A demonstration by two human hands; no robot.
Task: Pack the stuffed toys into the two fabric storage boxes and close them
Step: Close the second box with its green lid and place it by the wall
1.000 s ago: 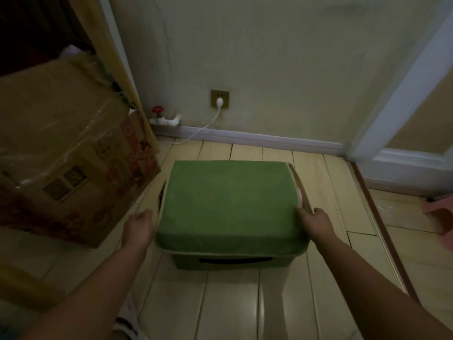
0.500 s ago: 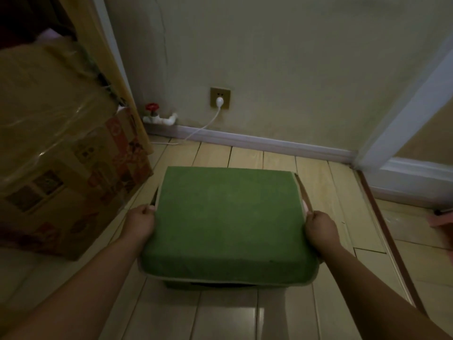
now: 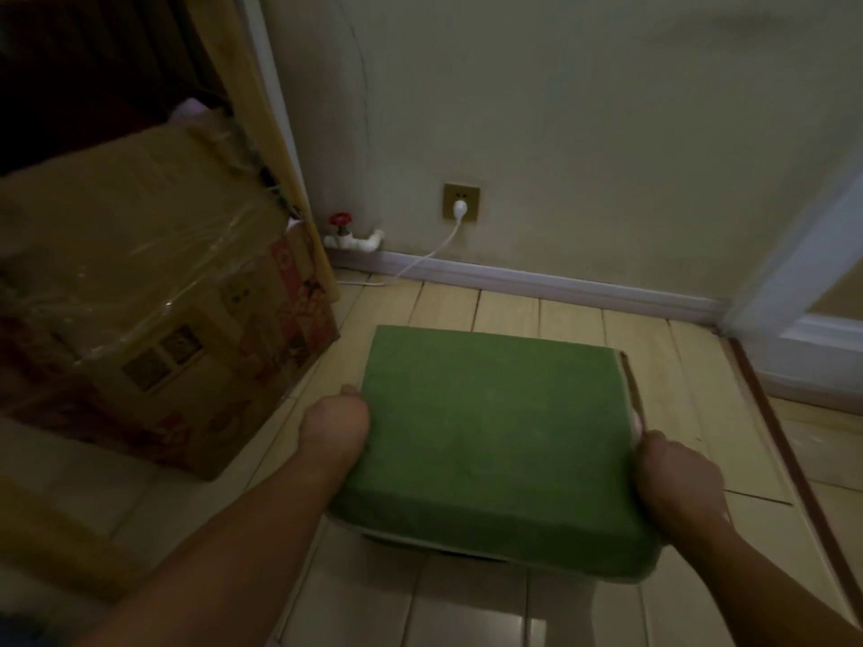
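A green fabric storage box (image 3: 490, 441) with its padded lid down is held above the wooden floor, close to me. My left hand (image 3: 334, 424) grips its left side, fingers tucked under and out of sight. On the opposite side my right hand (image 3: 675, 476) grips the right edge near the front corner. A brown flap or handle strip (image 3: 630, 385) shows along the box's right edge. No stuffed toys and no second box are in sight.
A large taped cardboard carton (image 3: 154, 296) stands at the left, close to the box. Behind is a wall with a socket and white plug (image 3: 461, 206), a red-handled valve (image 3: 341, 224), and a white door frame (image 3: 803, 268) at right.
The green box has come up off the floor and nearer to me, with both hands gripping its sides. The view has shifted right and the carton now looms larger at left.
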